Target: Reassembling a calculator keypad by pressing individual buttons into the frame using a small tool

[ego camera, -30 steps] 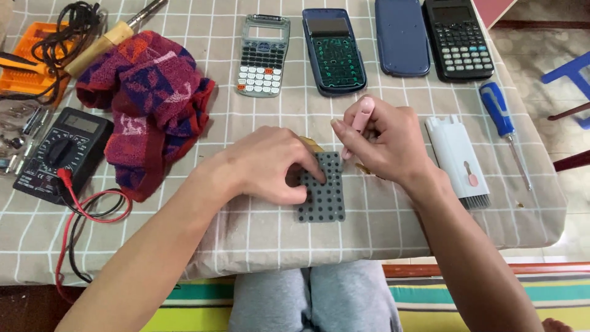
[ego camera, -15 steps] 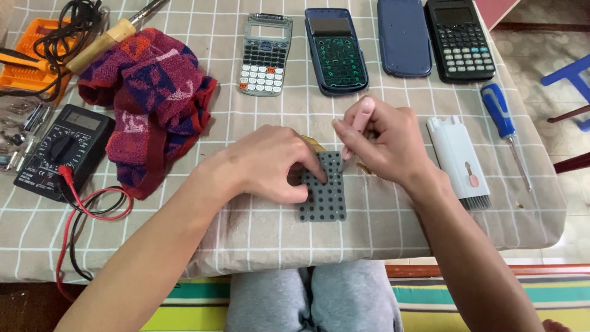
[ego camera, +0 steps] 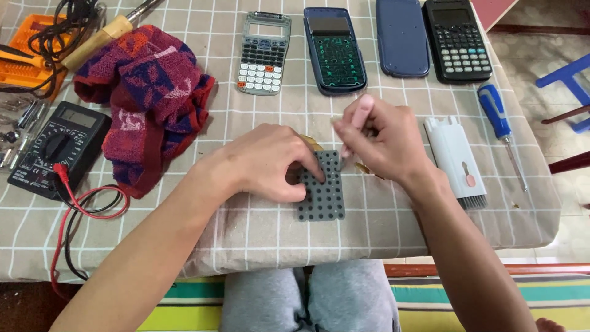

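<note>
The left hand (ego camera: 270,161) still presses the grey dotted rubber keypad mat (ego camera: 322,187) onto the checked-cloth counter (ego camera: 246,227); the right hand (ego camera: 380,140), fingers pinched narrow, has lifted slightly above it.

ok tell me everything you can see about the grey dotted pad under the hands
The grey pad is a flat, rubbery-looking rectangle covered in rows of small round dark dots. It lies flat on the checked tablecloth near the table's front edge, long side pointing away from the person. The left hand presses on its upper left part, hiding that corner; the right hand hovers at its upper right corner, where contact cannot be told.
</note>
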